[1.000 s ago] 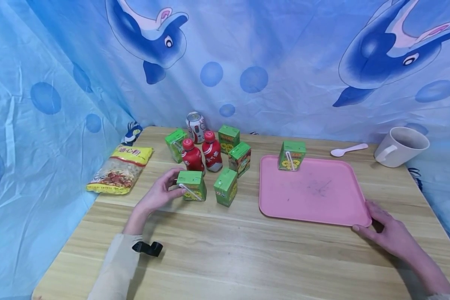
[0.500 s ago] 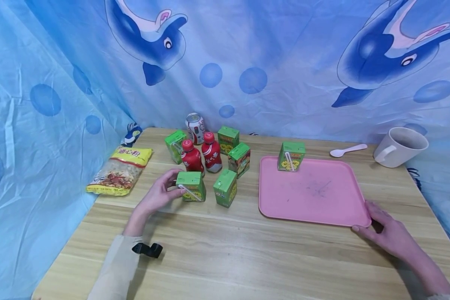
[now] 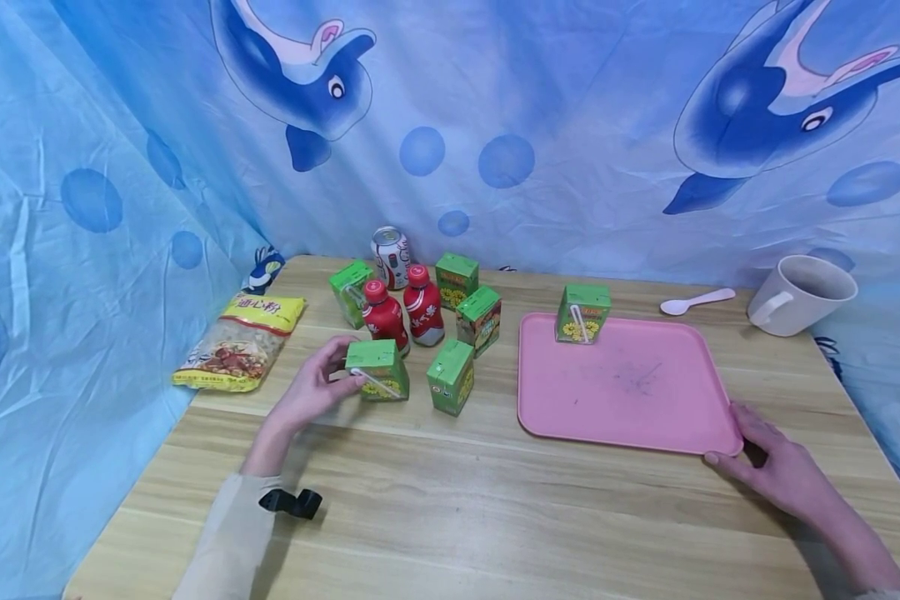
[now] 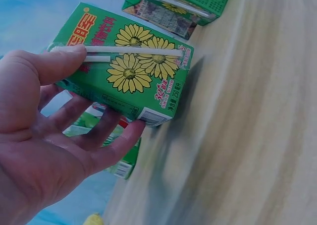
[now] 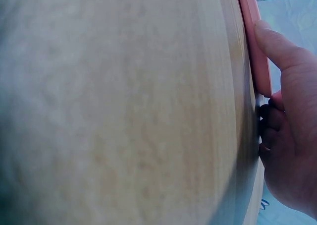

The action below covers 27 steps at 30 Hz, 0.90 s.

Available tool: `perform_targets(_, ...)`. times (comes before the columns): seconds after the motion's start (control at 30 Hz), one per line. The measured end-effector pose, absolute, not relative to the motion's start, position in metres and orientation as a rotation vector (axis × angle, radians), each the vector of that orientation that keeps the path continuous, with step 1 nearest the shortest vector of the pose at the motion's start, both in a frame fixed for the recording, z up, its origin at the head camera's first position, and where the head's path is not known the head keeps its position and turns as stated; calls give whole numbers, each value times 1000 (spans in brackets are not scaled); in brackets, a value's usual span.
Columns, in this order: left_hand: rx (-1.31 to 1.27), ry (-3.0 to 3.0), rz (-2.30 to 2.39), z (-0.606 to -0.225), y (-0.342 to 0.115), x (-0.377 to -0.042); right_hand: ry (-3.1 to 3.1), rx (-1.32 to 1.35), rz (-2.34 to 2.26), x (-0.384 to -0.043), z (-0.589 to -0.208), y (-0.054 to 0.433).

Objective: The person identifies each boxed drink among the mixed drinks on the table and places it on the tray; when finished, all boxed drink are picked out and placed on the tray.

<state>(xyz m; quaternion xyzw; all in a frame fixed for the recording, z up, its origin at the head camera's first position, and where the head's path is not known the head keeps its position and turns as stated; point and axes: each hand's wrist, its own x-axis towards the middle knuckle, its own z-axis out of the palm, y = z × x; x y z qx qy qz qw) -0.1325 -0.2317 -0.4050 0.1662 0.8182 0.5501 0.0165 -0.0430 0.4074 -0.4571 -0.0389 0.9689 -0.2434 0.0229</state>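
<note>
My left hand [image 3: 318, 385] holds a green drink carton [image 3: 378, 371] with a white straw on its front. In the left wrist view, the thumb [image 4: 62, 64] presses over the straw and the other fingers reach around behind the carton [image 4: 143, 61], which is tilted there. At the right, my right hand [image 3: 776, 462] grips the near right corner of a pink tray [image 3: 637, 400]. Its thumb lies along the near rim, as the right wrist view shows at the tray edge [image 5: 255, 46]. Another green carton [image 3: 582, 314] stands on the tray's far left part.
Beside the held carton stand a green carton [image 3: 452, 377] and two red bottles [image 3: 385, 315]. Behind are more green cartons [image 3: 457, 279] and a drink can [image 3: 392, 257]. A pasta bag [image 3: 240, 343] lies left; a spoon [image 3: 696, 301] and mug [image 3: 802, 294] are at the back right.
My left hand and the carton in it have shifted slightly left. The right hand and the tray have stayed in place.
</note>
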Motion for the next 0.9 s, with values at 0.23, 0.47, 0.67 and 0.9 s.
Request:
perform_targets(0.23,542,2577,1728,-388,-231,-128,2995,-127,-761,-44,-457,409)
perform_targets(0.47,601,2634,1742,-364,-228,-122,2992,-127,-769,-44,-458,409)
perform_targets(0.67,675,2670,1757,-343,-226,-118,2998,-136,-778,-43,-459,409)
perform_targets(0.9,763,2659,1825,-321,-220,-118,3018,-150,-768,-43,-460,409)
